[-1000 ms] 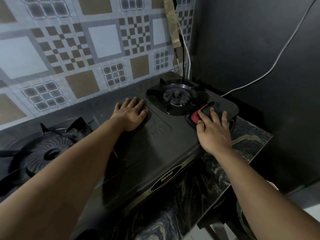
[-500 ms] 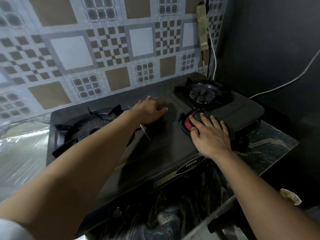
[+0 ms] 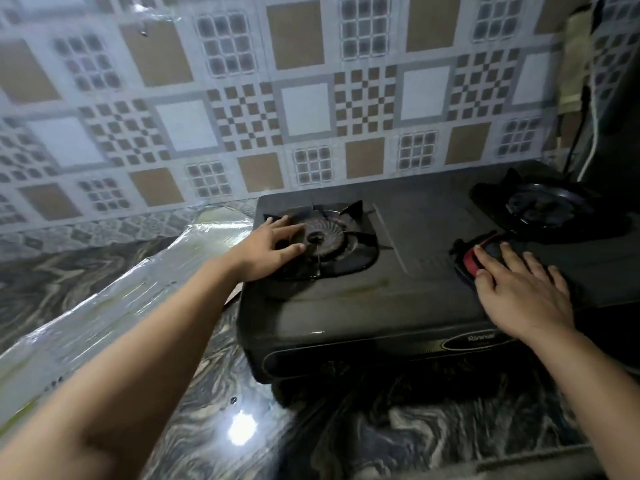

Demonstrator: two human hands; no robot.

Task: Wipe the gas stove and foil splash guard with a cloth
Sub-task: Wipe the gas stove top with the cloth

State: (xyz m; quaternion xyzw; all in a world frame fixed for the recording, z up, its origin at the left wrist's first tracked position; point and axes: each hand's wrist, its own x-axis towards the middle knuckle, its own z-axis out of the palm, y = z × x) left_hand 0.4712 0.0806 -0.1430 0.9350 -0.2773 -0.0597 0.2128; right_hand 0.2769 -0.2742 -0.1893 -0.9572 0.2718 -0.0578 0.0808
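Stove (image 3: 346,306) — left hand (image 3: 273,249) now on burner (image 3: 323,239)

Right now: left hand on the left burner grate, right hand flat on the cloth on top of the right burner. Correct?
Not quite. In the head view the right hand presses the black-and-red cloth on the flat stove top, in front of the right burner, not on top of it. The left hand is on the left burner grate, as stated.
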